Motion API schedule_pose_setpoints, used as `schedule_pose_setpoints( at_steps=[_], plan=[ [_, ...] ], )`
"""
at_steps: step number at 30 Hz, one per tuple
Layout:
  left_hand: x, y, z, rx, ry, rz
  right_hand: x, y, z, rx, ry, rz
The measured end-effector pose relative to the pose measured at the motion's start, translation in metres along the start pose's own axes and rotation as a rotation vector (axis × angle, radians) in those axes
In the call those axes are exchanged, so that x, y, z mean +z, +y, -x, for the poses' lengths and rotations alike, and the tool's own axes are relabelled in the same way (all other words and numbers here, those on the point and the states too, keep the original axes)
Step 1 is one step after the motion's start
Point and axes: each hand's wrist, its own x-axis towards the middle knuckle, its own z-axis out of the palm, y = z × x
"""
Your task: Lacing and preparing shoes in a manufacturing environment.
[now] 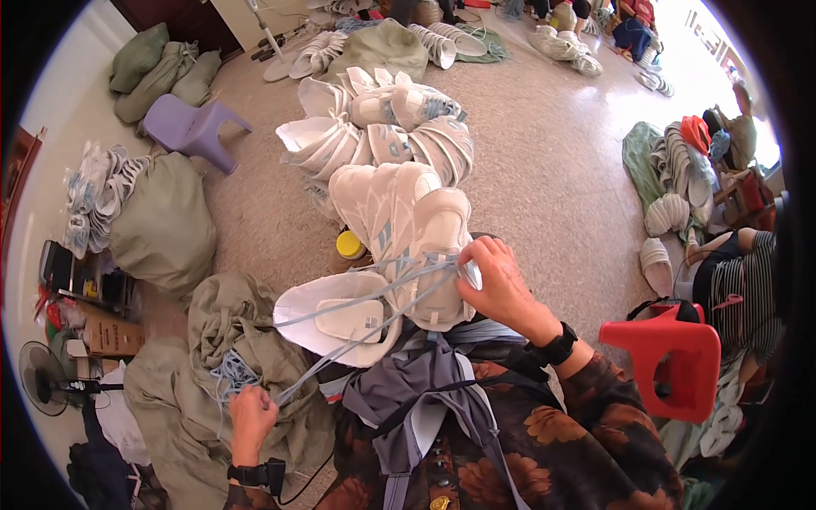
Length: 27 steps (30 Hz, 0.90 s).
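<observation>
In front of me is a pale beige shoe upper (440, 255) with its tongue facing up, resting on a row of other uppers. Light blue laces (365, 299) run from its eyelets down to the left in long taut strands. My left hand (253, 416), low on the left, is closed around the lace ends. Beside the upper's right edge, my right hand (503, 287) pinches the edge near the lace holes; its fingertips are partly hidden. Beneath the strands lies a white-lined upper (336, 319) with its inside showing. A tangle of blue laces (234, 374) rests near my left hand.
Stacked shoe uppers (382, 127) extend ahead across the floor. A yellow-lidded jar (349, 245) stands left of the nearest ones. Green sacks (166, 221) and a purple stool (194, 127) are at left, a red stool (667, 357) at right. Another person (739, 289) sits far right.
</observation>
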Motion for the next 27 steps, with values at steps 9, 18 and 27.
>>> schedule_pose_setpoints(
  at_steps=[9, 18, 27],
  plan=[
    [-0.019, 0.14, -0.061, 0.241, -0.17, 0.65, -0.005, -0.011, 0.005, 0.024, -0.024, -0.111],
    [0.031, 0.266, -0.144, 0.617, 0.344, 0.636, 0.015, -0.02, -0.012, -0.222, 0.045, 0.267],
    [0.044, 0.267, -0.171, 0.644, 0.394, 0.516, 0.033, -0.017, -0.024, -0.208, 0.062, 0.13]
  ],
)
